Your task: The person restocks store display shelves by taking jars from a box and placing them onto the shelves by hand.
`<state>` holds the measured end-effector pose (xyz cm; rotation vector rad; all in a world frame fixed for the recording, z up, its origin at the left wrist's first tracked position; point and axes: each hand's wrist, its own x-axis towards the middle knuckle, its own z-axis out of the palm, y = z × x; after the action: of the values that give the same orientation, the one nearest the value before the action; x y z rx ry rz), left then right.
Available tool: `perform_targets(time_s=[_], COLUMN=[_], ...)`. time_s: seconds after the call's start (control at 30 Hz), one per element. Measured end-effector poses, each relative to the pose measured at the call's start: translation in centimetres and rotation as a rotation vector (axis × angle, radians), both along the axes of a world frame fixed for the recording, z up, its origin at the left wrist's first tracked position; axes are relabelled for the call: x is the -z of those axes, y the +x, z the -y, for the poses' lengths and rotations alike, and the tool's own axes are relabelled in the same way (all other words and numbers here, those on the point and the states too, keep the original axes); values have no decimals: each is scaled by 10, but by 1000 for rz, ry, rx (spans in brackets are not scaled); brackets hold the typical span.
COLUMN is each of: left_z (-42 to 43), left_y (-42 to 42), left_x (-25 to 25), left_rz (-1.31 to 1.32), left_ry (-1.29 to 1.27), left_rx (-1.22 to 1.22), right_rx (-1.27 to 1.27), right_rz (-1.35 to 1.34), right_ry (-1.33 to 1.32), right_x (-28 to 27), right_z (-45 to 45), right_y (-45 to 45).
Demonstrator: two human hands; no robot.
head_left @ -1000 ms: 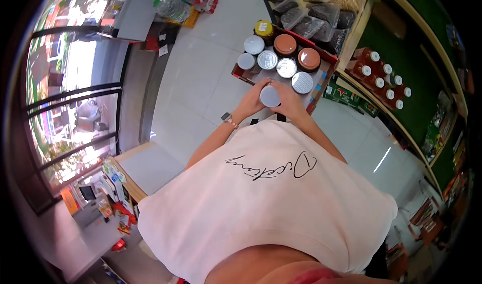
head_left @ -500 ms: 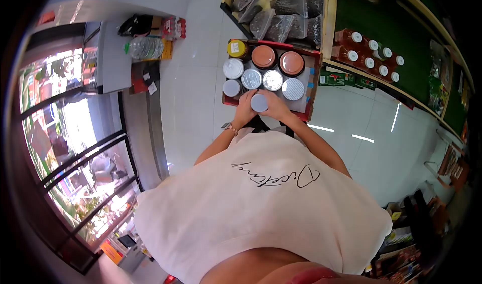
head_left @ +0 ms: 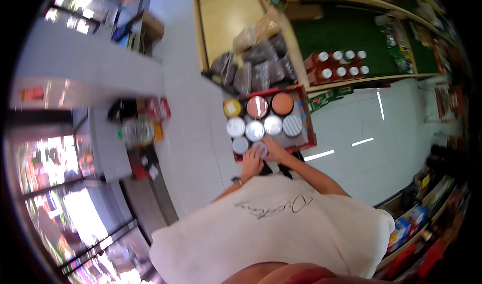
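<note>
Both my hands are around a small jar with a pale lid (head_left: 260, 149), at the near side of a red-rimmed box (head_left: 312, 133). My left hand (head_left: 252, 163) closes on its left side, and my right hand (head_left: 274, 150) grips it from the right. The jar's body is hidden by my fingers. Just left of it stands another pale-lidded jar (head_left: 240, 145). Behind are silver-lidded jars (head_left: 255, 130), a patterned-lid jar (head_left: 292, 125), a yellow-lidded jar (head_left: 232, 108) and two orange-lidded jars (head_left: 282, 104).
Beyond the box, a wooden tray (head_left: 226, 13) holds several bags of dark contents (head_left: 261, 76). Red bottles with white caps (head_left: 337, 65) stand on a green-lined shelf (head_left: 346, 28) at right. A large clear bottle (head_left: 137, 132) lies at left.
My view has tilted forward, so the box appears lower. Both hands have moved the pale-lidded jar from the box's near edge into its front row, beside the other pale-lidded jar.
</note>
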<state>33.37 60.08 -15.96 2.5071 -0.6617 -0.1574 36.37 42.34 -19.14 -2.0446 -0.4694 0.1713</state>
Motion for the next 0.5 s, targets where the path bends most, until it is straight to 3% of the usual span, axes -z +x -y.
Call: perform_targets(time_s=[0.07, 0.13, 0.2, 0.33, 0.43, 0.5], left_z=[-2, -10, -10, 2, 20, 39], left_y=[9, 19, 27, 46, 53, 55], left_x=[-17, -4, -5, -20, -31, -34], left_rz=[-39, -44, 84, 67, 53, 69], left_ry=[-52, -80, -134, -132, -131, -77], left_rx=[42, 209, 390, 658, 783, 862], right_rx=[96, 176, 272, 432, 646, 772], right_rz=[-43, -41, -250, 140, 81, -139], right_ry=[-30, -215, -240, -402, -285, -197], right_x=[-7, 11, 9, -21, -19, 5], right_z=[5, 14, 25, 29, 16, 15], right_y=[-13, -34, -59, -104, -133, -159])
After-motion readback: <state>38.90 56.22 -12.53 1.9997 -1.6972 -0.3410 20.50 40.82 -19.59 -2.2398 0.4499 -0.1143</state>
